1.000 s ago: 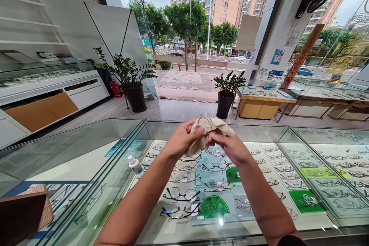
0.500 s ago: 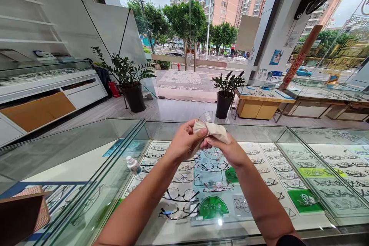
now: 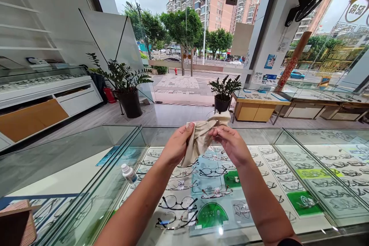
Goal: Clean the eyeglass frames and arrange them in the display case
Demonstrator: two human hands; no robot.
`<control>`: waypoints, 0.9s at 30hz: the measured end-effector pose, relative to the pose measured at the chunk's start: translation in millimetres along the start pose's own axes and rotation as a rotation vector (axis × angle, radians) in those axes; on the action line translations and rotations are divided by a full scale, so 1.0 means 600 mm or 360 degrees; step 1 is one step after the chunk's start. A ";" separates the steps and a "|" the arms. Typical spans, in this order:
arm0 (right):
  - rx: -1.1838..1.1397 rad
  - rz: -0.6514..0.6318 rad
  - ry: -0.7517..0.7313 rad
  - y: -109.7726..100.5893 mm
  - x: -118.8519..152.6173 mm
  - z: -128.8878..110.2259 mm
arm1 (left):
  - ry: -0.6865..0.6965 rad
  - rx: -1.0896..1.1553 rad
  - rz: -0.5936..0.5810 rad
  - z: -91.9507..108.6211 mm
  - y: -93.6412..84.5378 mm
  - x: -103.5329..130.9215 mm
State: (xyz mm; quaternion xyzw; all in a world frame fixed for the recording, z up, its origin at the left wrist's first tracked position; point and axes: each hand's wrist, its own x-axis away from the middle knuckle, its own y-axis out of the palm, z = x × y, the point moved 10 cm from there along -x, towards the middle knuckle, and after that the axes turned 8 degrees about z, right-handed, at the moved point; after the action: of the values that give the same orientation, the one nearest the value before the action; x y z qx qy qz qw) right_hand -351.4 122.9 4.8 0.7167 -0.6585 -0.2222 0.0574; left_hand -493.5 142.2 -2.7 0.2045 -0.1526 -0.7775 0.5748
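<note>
Over the glass display counter [image 3: 211,219], a beige cleaning cloth [image 3: 198,142] with a zigzag edge is stretched between my hands. My left hand [image 3: 179,144] is closed on the cloth's left side, thumb on top. With thumb and fingertips, my right hand [image 3: 232,144] pinches a pair of thin-framed eyeglasses at the cloth's right edge; most of the frame is hidden by cloth and fingers. Below them, several rows of eyeglasses [image 3: 178,202] lie under the glass. A small white bottle [image 3: 128,173] stands on the counter left of my left forearm.
A pinkish-brown box [image 3: 19,221] sits at the lower left. Glass cases continue on both sides, the right one [image 3: 331,169] holding more eyewear. Beyond the counter are two potted plants [image 3: 129,102], a low wooden cabinet [image 3: 253,107] and a glass shopfront.
The cloth was bunched up in both hands; now it is spread out wider, and my hands are farther apart. My right hand has turned to a fingertip pinch. The view has tilted slightly upward.
</note>
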 end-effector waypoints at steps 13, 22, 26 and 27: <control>-0.0075 0.0212 -0.0199 0.001 0.002 0.000 | 0.0085 -0.0514 -0.0112 -0.018 0.023 0.033; -0.0200 0.0325 -0.0172 -0.009 0.003 0.009 | -0.0064 -0.0211 -0.0316 -0.038 0.055 0.040; -0.0198 0.0350 -0.0173 -0.010 0.004 0.009 | -0.0112 -0.0216 -0.0347 -0.043 0.068 0.044; -0.0206 0.0342 -0.0186 -0.009 0.005 0.007 | -0.0097 -0.0236 -0.0344 -0.043 0.069 0.044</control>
State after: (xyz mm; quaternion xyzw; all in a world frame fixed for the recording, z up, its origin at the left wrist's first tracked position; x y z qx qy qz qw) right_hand -348.2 121.8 -1.4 0.6228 -0.7180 -0.2982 0.0883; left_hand -453.2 104.9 -9.4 0.1530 -0.0893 -0.8499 0.4963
